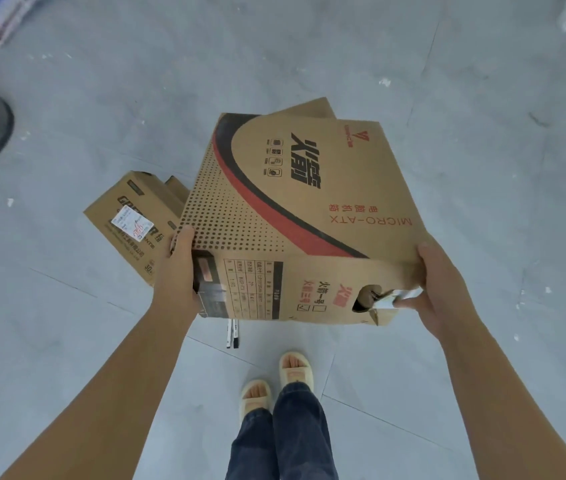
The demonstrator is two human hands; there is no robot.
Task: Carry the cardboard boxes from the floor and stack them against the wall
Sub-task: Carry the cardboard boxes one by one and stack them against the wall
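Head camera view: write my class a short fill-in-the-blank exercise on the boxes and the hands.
1. The large box is held by ____ hands.
2. Red letters on its top read MICRO-____.
3. The smaller box lies on the ____.
4. The right hand grips the large box near a torn ____ in its side.

Missing words: two; ATX; floor; hole
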